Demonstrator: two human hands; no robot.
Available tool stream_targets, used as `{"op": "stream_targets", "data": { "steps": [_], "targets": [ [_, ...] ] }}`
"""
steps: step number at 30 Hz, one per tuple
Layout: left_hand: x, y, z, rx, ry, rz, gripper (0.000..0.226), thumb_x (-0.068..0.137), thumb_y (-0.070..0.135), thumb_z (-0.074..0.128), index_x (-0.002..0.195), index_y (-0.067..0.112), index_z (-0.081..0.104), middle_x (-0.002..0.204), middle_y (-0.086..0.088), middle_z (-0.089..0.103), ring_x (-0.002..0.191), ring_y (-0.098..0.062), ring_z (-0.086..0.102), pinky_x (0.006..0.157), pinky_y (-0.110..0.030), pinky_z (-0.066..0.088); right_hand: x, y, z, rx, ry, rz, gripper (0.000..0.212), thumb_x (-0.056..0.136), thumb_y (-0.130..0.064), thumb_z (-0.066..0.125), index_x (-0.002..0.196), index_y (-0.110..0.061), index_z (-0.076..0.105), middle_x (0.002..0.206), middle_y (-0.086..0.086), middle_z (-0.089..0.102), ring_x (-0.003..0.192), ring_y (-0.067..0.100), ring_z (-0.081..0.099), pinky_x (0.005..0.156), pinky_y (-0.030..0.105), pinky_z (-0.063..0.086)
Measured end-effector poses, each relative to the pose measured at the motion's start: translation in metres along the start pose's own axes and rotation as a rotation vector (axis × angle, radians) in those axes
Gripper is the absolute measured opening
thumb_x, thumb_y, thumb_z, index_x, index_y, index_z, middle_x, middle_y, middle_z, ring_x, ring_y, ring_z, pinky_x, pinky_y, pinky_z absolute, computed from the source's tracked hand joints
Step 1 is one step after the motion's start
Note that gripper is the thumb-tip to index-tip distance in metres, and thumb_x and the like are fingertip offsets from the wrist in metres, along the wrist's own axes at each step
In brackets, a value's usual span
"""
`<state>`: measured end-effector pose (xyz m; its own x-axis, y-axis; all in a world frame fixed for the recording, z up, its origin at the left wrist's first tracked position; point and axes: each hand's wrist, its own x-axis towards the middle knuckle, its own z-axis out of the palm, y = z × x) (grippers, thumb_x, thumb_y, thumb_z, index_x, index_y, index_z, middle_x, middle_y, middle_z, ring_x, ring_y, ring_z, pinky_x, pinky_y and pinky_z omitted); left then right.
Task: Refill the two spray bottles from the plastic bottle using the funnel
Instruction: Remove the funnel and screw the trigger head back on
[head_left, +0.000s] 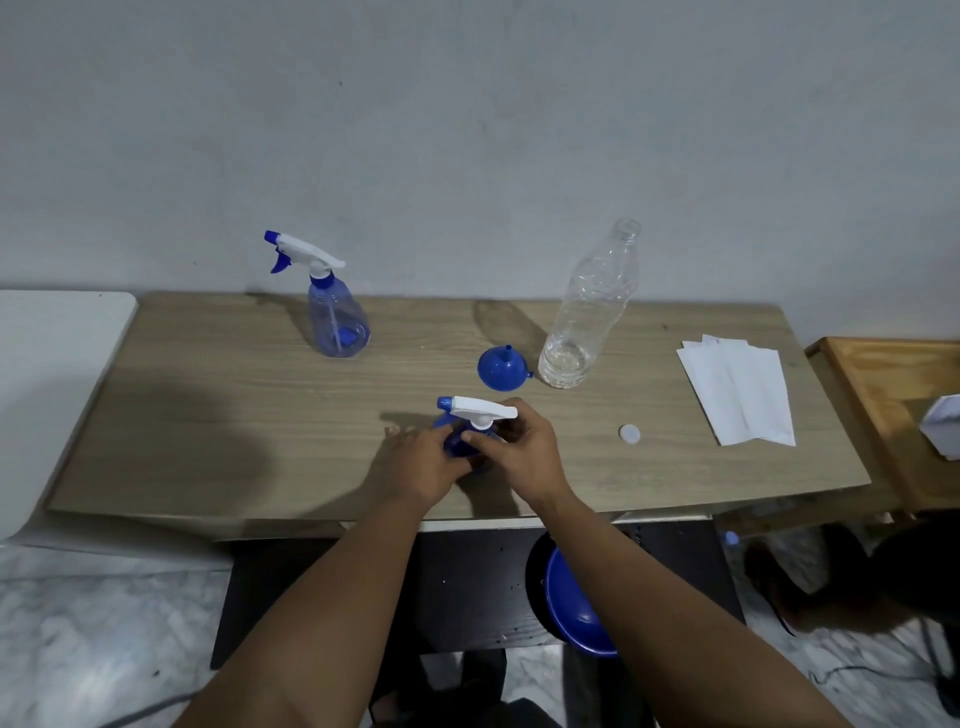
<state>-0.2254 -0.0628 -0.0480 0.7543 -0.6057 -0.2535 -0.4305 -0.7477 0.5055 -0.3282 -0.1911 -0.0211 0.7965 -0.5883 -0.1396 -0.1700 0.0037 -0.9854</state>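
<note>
Two hands on near sprayer (480, 410) | left hand (428, 462) grips body | right hand (511, 449) pinches neck | far sprayer (332, 306) left | funnel (501, 366), bottle (592, 312) right | no writing readable

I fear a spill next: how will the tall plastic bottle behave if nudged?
The plastic bottle looks nearly empty, so probably light and easy to tip. It is tall and narrow, and uncapped, with its cap on the table, so the little liquid left could spill.
</note>
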Motion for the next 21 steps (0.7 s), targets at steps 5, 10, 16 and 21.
{"op": "stream_targets", "data": {
  "steps": [5,10,16,21],
  "targets": [
    [-0.001,0.001,-0.003,0.027,0.007,0.023,0.068,0.067,0.079,0.044,0.125,0.046,0.057,0.095,0.006,0.075,0.098,-0.024,0.067,0.113,-0.05,0.024,0.002,-0.003,-0.002,0.032,-0.034,0.012,0.049,0.079,0.004,0.085,0.122,-0.013,0.068,0.113,0.01,0.077,0.107,0.025,0.074,0.095,0.04,0.06],
    [0.001,-0.001,0.003,0.013,0.038,0.027,0.061,0.071,0.066,0.06,0.128,0.051,0.047,0.093,0.007,0.076,0.095,-0.023,0.069,0.114,-0.054,0.022,0.0,-0.004,0.003,-0.052,0.043,0.003,0.033,0.074,-0.01,0.093,0.094,-0.012,0.066,0.086,-0.002,0.075,0.082,0.014,0.071,0.076,0.036,0.06],
    [0.004,-0.006,0.01,0.027,0.053,0.003,0.063,0.069,0.076,0.052,0.125,0.048,0.05,0.091,0.006,0.076,0.092,-0.023,0.069,0.112,-0.052,0.025,-0.001,-0.002,-0.004,-0.041,-0.056,-0.057,0.032,0.086,-0.002,0.081,0.116,-0.011,0.073,0.103,0.003,0.078,0.098,0.018,0.074,0.087,0.027,0.056],
    [-0.001,0.005,0.001,-0.03,0.019,-0.007,0.047,0.073,0.058,0.063,0.117,0.043,0.058,0.093,0.008,0.075,0.096,-0.022,0.068,0.114,-0.053,0.021,0.004,-0.002,0.0,-0.107,-0.027,-0.033,0.025,0.079,-0.012,0.089,0.099,-0.016,0.074,0.091,-0.003,0.078,0.087,0.013,0.074,0.079,0.026,0.058]
  ]
}}
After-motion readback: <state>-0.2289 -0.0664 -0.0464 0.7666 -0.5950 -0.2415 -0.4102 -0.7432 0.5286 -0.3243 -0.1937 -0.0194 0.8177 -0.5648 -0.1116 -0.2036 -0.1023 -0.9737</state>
